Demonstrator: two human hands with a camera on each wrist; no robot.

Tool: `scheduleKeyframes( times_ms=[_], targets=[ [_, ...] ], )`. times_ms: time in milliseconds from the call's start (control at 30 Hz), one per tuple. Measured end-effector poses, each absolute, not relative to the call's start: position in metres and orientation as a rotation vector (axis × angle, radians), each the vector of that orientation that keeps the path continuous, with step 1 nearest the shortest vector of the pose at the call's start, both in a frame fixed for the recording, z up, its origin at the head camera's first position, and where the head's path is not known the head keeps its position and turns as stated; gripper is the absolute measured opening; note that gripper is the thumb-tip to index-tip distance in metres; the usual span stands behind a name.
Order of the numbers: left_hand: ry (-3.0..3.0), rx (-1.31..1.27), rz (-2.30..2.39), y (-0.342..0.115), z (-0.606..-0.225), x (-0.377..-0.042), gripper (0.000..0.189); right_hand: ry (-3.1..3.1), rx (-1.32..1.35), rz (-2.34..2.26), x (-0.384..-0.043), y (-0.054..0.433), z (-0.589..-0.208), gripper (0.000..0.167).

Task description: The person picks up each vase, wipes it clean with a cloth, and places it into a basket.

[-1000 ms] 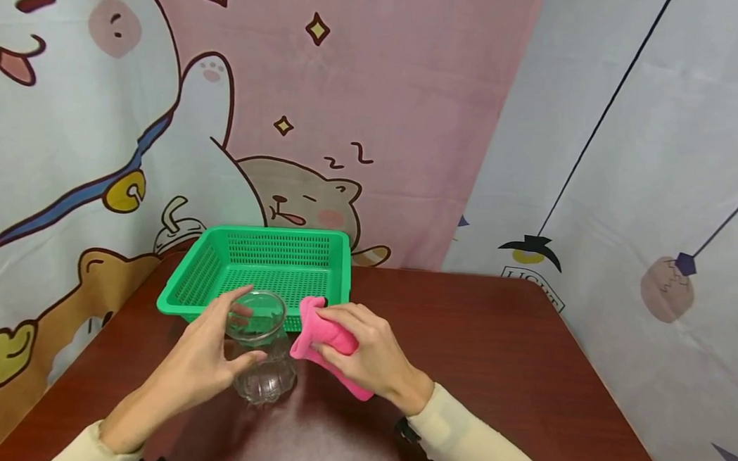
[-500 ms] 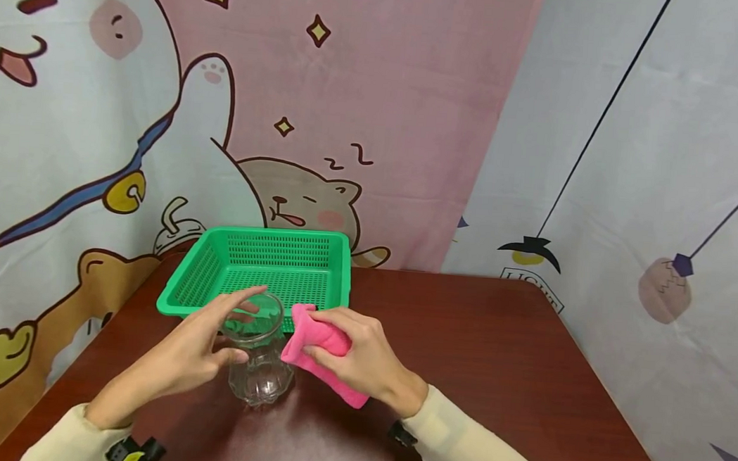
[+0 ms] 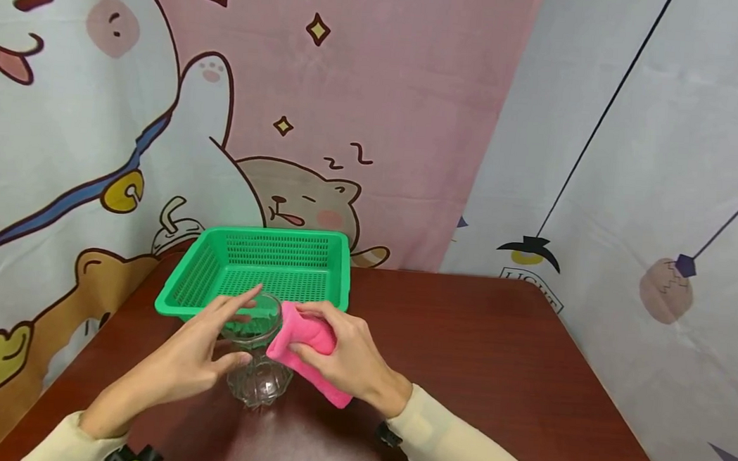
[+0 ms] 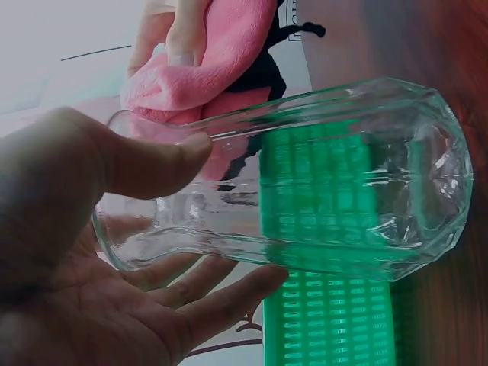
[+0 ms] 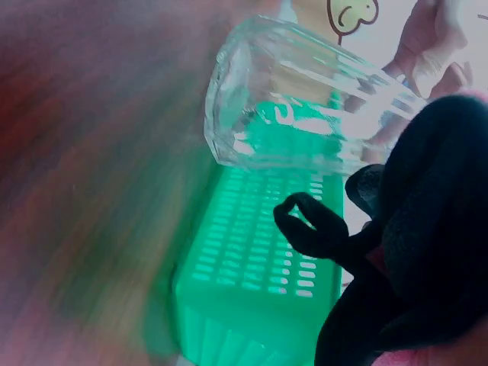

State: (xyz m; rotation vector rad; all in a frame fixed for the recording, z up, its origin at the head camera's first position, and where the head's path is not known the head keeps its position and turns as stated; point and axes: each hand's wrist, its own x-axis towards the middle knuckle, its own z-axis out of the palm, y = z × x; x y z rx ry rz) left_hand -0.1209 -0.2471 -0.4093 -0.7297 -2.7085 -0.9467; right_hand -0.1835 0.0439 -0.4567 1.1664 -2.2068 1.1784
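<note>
A clear glass vase [image 3: 260,379] stands on the table in front of the green basket. My left hand [image 3: 193,357] curves round its neck, thumb on the near side and fingers spread behind the glass; in the left wrist view the thumb overlaps the vase [image 4: 358,183]. My right hand [image 3: 349,353] pinches a folded pink cloth [image 3: 312,336] at the vase's right side, close to the rim. Whether the cloth touches the glass is unclear. A dark fabric-like piece with a loop [image 5: 313,229] hides most of the cloth in the right wrist view.
The green perforated basket [image 3: 336,257] sits behind the vase at the table's back left. Brown tabletop [image 3: 487,365] extends to the right. A printed curtain [image 3: 414,120] hangs along the back and sides.
My right hand has moved left with the pink cloth, closer to the vase. The left hand and the vase have shifted slightly left, the hand more than the vase.
</note>
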Motion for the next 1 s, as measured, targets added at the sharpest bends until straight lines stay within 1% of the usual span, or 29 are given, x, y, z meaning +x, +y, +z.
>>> scheduleKeyframes(
  times_ms=[167,400,500,567,633,767,833,900,1000],
  targets=[
    [-2.662,-0.755,-0.942,-0.246,-0.411,-0.122,0.109,-2.205,1.157,1.179,-0.182,0.036,-0.461,0.055],
    [-2.664,-0.745,-0.966,-0.244,-0.411,-0.121,0.109,-2.139,1.176,1.113,-0.180,0.027,-0.468,0.042],
    [-2.672,-0.749,-0.998,-0.244,-0.412,-0.121,0.108,-2.137,1.194,1.092,-0.179,0.025,-0.471,0.040],
    [-2.682,-0.749,-1.017,-0.245,-0.412,-0.120,0.108,-2.156,1.207,1.083,-0.178,0.024,-0.473,0.042],
    [-2.689,-0.752,-1.026,-0.246,-0.412,-0.120,0.108,-2.183,1.232,1.065,-0.177,0.024,-0.473,0.048],
    [-2.691,-0.755,-1.043,-0.247,-0.413,-0.120,0.109,-2.246,1.302,0.969,-0.175,0.021,-0.472,0.069],
    [-2.686,-0.763,-1.047,-0.248,-0.413,-0.121,0.108,-2.255,1.329,0.914,-0.175,0.020,-0.471,0.075],
    [-2.691,-0.756,-1.042,-0.248,-0.414,-0.120,0.108,-2.255,1.345,0.875,-0.176,0.020,-0.470,0.076],
    [-2.700,-0.748,-0.998,-0.249,-0.413,-0.121,0.107,-2.259,1.366,0.828,-0.177,0.021,-0.467,0.066]
  ],
)
